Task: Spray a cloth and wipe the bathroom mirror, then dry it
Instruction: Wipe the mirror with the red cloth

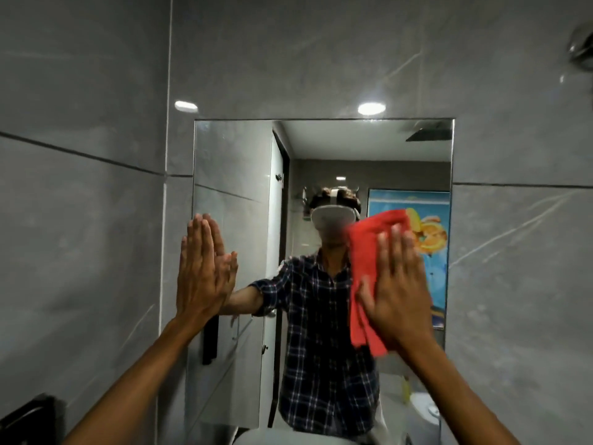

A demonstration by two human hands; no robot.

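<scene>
A frameless rectangular mirror [353, 146] hangs on the grey tiled wall straight ahead. My right hand [398, 284] lies flat, fingers up, pressing a red cloth [365, 252] against the glass right of centre. The cloth sticks out above and to the left of the palm. My left hand [200, 268] rests flat with straight fingers on the mirror's left edge and holds nothing. The glass reflects a person in a checked shirt with a white headset. No spray bottle is in view.
Grey marble-look tiles [80, 220] surround the mirror. A white basin rim [288, 436] shows at the bottom centre. A dark object [29, 415] sits low at the left. A chrome fixture [580, 49] sticks out at the top right.
</scene>
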